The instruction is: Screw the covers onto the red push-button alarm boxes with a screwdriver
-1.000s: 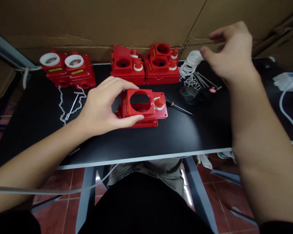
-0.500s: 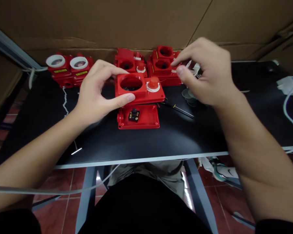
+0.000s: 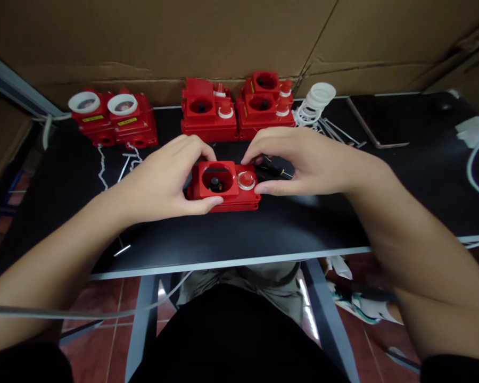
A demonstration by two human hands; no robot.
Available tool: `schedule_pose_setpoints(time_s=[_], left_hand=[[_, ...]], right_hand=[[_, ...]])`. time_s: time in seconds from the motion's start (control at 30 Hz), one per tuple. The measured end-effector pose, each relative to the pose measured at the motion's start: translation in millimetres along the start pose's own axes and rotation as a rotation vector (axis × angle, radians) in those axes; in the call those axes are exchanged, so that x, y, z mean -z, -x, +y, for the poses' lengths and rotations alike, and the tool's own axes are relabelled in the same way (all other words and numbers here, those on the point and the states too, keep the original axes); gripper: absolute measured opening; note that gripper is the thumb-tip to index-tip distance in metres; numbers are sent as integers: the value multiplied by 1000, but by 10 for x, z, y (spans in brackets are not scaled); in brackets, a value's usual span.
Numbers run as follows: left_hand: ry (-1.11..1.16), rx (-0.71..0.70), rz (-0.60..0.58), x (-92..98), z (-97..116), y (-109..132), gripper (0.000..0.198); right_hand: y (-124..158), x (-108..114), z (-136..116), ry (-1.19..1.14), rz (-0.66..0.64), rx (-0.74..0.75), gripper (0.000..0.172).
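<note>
A red cover (image 3: 230, 198) with a large round hole and a red knob in a white ring (image 3: 246, 180) lies over the red base near the middle of the table. Through the hole a black part (image 3: 215, 184) shows. My left hand (image 3: 171, 178) grips the cover's left side, thumb in front and fingers behind. At the right end, my right hand (image 3: 299, 159) has its thumb and fingertips around the cover's edge by the knob. Just behind this hand lies a black and yellow screwdriver (image 3: 272, 167), partly hidden.
Red housings (image 3: 199, 117) stand along the cardboard wall, two with white rings (image 3: 122, 105) at the left. White rings (image 3: 321, 94), metal rods (image 3: 339, 132) and a dark tablet-like object (image 3: 373, 119) lie at the back right. A person's foot shows below the table.
The cover has come down and forward onto the base, in my left hand. My right hand has moved left and down from the back right to the cover's right end.
</note>
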State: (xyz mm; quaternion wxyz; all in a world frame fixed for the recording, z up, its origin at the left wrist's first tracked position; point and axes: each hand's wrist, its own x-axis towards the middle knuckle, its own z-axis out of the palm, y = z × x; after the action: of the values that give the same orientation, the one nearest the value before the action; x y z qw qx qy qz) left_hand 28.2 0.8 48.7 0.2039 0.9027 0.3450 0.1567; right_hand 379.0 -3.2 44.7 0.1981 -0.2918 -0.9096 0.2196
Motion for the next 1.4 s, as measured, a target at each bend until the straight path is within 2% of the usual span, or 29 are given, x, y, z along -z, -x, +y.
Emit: schedule_pose_setpoints(time_s=[0.13,0.33,0.67,0.73,0.9,0.97,1.1,1.2,1.4], left_hand=[[2,125,-116,-12,109,20,68],[30,140,-158,19,86,7,69],[3,147,-209,63,80,13,76],[-11,154,-192,68,23,11,78],[-132,144,-63,123,-223,12,83],[-173,140,-12,138,-320,12,89],[-234,138,15,106,-445,-20,96],[-249,144,29,55,-503,-62,101],[-214,132,80,22,-526,-85,88]], right_hand=[[-9,25,-26,-11,-81,-51,63],[-3,9,-31,-20,-134,-48,89],[-30,-4,-136,94,-229,-166,90],[-17,59,-129,92,-189,-195,87],[47,272,-67,207,-35,-350,48],[62,315,-40,256,-25,-365,41],[66,312,-20,271,-35,-378,39],[61,285,-23,255,-86,-443,42],[40,221,0,264,-225,-559,50]])
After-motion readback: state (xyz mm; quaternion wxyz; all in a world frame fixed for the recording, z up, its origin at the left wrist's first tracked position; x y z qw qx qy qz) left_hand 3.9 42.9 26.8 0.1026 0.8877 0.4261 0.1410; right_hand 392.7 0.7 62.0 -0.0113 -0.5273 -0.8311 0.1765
